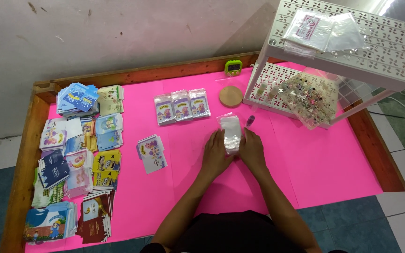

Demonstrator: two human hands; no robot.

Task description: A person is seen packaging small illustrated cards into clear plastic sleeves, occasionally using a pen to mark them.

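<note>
Pressing in from both sides, the left hand and the right hand hold a small clear plastic pouch with a pale, glossy filling flat on the bright pink paper-covered worktop, roughly at its middle and straight ahead of the person. Each grip is closed on a long edge of the pouch, fingers curled in against it, so the pouch sits pinched between the two hands; whether it is sealed cannot be told. The step in hand looks like squaring up or closing this pouch. Beyond it lie three filled clear packets with purple picture cards in a row, a round wooden coaster and a small green digital timer; a loose stack of purple picture cards lies to the left, well apart from the many piles of colourful printed cards along the left edge. A next move would call for steady, even pressure along the edges so the slippery film does not skid on the paper.
</note>
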